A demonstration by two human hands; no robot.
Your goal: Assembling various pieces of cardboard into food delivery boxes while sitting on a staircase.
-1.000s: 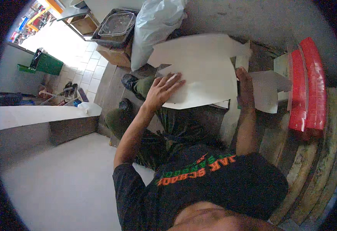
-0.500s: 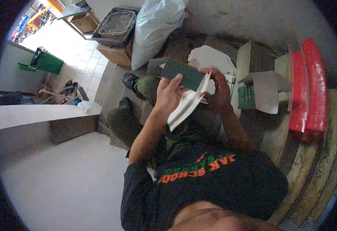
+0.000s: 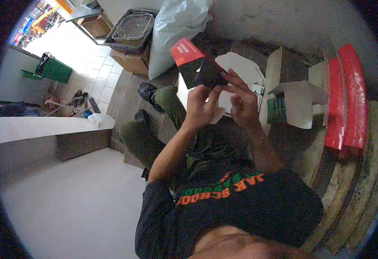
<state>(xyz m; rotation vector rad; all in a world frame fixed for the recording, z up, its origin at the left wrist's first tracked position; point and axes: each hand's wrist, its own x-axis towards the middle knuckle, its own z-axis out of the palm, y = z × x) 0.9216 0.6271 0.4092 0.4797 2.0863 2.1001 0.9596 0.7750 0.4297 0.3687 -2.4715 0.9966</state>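
Over my lap is a partly folded cardboard box (image 3: 192, 70) with red and black outer faces and white flaps. My left hand (image 3: 201, 105) is closed on its near edge, fingers bent against the flaps. On the right side of the same edge, my right hand (image 3: 243, 102) grips the box with thumb and bent fingers. The flap edges between the two hands are partly hidden by the fingers. Just beyond my right hand lies a stack of flat white cardboard blanks (image 3: 241, 64).
An open green-and-white cardboard box (image 3: 277, 108) rests on the slatted wooden bench (image 3: 372, 125) to the right. Two rows of red boxes (image 3: 354, 97) stand farther right. Ahead are a white plastic sack (image 3: 171, 36) and a brown carton (image 3: 130, 61). A green bin (image 3: 56, 70) is at far left.
The box has been turned and opened: its dark green face and folded white flaps showed before, now red and black faces point away. Both hands have shifted to its near edge.
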